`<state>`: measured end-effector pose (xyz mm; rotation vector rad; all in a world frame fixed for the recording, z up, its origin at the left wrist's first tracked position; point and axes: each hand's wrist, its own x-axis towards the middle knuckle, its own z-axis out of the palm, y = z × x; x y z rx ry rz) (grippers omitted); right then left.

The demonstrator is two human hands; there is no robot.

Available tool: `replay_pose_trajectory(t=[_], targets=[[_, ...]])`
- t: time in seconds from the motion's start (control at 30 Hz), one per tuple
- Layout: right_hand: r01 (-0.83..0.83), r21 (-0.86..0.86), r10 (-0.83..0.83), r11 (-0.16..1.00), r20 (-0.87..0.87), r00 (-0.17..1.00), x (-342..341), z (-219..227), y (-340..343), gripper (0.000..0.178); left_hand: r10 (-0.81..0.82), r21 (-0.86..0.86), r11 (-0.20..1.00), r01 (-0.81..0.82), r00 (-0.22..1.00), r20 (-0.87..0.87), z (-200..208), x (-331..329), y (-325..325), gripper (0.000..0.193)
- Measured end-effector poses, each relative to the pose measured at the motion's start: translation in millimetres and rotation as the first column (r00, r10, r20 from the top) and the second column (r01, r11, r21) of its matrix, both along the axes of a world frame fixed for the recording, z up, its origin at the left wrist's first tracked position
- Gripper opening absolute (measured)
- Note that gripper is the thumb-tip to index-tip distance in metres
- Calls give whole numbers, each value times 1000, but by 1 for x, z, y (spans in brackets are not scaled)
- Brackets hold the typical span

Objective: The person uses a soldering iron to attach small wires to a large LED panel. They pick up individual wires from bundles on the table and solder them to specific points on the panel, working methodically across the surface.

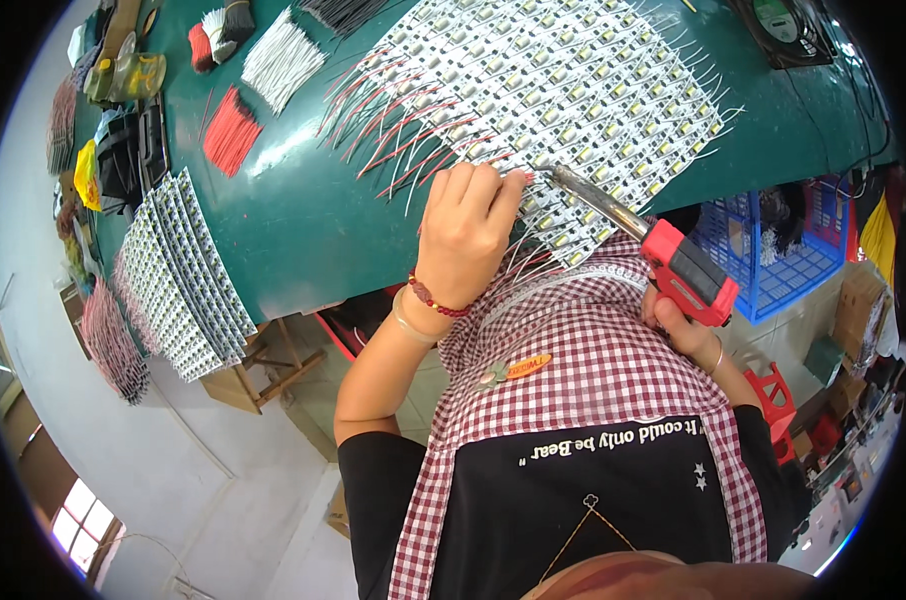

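A large white LED circuit board panel lies on the green table, with rows of small yellowish LEDs and red and white wires along its edges. My left hand is at the panel's near left edge, fingers pinched together on a thin red wire. My right hand is wrapped round the handle of a red and black soldering gun. The gun's metal barrel slants up and left over the panel. Its tip is beside my left fingertips; whether it touches the board is too small to tell.
Bundles of red wires and white wires lie on the green table. More LED panels overhang its left edge. A blue plastic crate stands under the right side, near a red stool.
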<state>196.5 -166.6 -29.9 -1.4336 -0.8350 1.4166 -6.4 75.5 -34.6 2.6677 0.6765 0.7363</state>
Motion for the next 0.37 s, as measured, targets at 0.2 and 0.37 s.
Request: replay_pose_trajectory(t=[0.2, 0.37], targets=[[-100, 31, 87, 995, 282, 956, 7, -13, -1, 12, 5, 33, 999, -6, 1000, 13, 1, 2, -2, 24], [-24, -51, 30, 998, 133, 991, 5, -6, 1, 16, 4, 47, 999, -3, 1000, -28, 3, 1, -4, 24]])
